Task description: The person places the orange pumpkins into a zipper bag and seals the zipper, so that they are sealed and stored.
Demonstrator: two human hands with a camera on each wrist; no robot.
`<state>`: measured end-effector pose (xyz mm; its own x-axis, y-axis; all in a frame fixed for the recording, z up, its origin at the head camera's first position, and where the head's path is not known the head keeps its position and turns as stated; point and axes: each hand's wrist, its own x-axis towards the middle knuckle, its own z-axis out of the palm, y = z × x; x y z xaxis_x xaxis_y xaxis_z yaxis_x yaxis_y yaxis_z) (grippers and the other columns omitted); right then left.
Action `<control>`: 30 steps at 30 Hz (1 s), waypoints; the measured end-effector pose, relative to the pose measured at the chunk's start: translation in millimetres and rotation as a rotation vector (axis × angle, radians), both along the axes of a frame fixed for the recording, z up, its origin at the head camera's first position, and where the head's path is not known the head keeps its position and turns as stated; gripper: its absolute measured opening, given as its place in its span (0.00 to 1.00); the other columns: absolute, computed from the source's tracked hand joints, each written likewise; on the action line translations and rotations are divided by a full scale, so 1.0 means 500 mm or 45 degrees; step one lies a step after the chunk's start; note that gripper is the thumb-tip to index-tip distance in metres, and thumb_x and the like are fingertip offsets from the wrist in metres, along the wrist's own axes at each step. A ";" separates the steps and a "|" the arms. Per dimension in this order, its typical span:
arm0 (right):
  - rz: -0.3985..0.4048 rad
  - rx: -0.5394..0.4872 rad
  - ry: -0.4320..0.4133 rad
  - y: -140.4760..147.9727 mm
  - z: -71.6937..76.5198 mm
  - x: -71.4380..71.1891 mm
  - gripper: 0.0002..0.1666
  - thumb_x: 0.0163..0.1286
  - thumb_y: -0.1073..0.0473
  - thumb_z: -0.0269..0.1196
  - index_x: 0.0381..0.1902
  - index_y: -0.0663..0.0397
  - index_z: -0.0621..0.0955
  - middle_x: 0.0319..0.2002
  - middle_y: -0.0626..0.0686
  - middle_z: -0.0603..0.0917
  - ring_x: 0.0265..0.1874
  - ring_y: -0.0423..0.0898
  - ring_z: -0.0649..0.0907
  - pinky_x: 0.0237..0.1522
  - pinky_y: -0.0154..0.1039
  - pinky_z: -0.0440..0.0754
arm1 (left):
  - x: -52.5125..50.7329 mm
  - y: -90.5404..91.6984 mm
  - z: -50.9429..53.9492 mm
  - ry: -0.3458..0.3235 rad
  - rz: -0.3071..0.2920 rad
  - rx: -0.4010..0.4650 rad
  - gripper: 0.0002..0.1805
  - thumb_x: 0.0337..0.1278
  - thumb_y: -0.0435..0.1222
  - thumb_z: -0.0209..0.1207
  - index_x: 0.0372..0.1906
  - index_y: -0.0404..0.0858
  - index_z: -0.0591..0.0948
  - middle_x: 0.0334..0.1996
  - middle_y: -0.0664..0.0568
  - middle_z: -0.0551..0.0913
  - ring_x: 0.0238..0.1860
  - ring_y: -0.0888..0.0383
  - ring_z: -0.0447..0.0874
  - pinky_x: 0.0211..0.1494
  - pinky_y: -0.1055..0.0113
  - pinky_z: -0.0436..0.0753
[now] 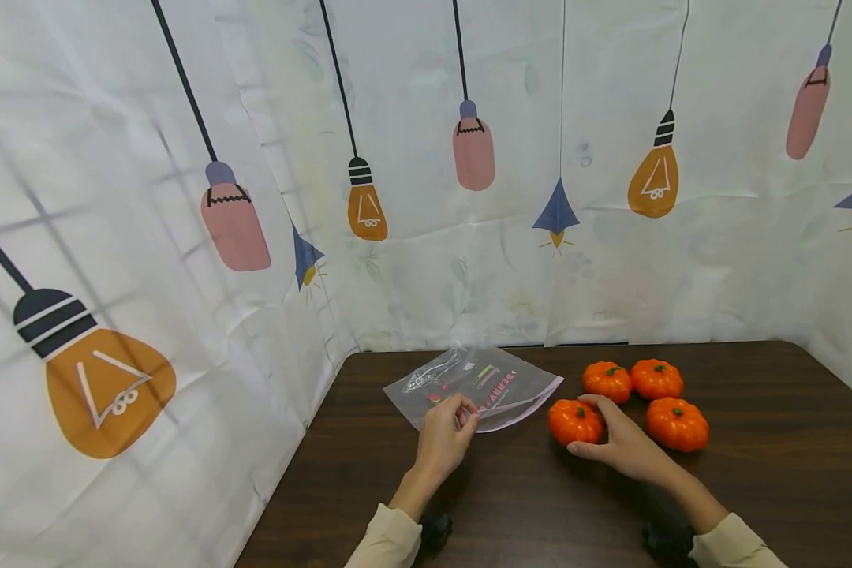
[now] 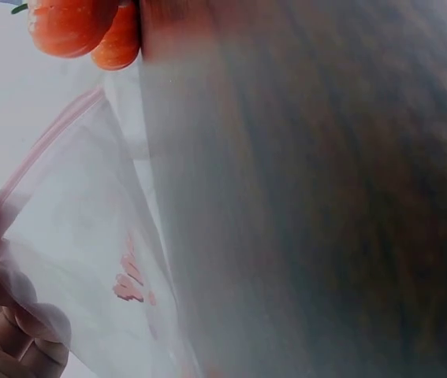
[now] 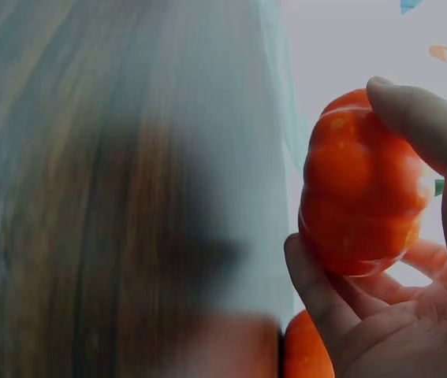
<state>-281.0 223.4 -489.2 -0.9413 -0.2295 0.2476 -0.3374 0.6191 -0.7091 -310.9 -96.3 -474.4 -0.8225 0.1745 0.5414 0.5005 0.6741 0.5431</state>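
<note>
My left hand (image 1: 446, 432) pinches the pink-edged opening of a clear zip bag (image 1: 497, 386) printed with red lettering. In the left wrist view the bag (image 2: 89, 213) hangs from the fingertips, its zip edge running up and to the right. My right hand (image 1: 628, 446) grips a small orange pumpkin (image 1: 575, 422) with a green stem, thumb on the near side and fingers on the far side. The right wrist view shows that pumpkin (image 3: 365, 189) held between thumb and fingers. Whether it touches the table, I cannot tell.
Three more orange pumpkins sit behind and right of the held one: one at the back left (image 1: 607, 383), another at the back right (image 1: 656, 379), a third nearer (image 1: 677, 424). They stand on a dark wooden table (image 1: 539, 513). White patterned curtains (image 1: 426, 292) border it behind and at the left.
</note>
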 end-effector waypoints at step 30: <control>0.039 -0.106 -0.108 -0.076 0.028 -0.035 0.51 0.60 0.41 0.75 0.72 0.57 0.65 0.67 0.64 0.73 0.61 0.58 0.79 0.62 0.61 0.78 | 0.000 0.004 -0.006 -0.010 0.028 -0.009 0.07 0.57 0.38 0.71 0.30 0.49 0.82 0.23 0.61 0.81 0.19 0.73 0.64 0.26 0.76 0.68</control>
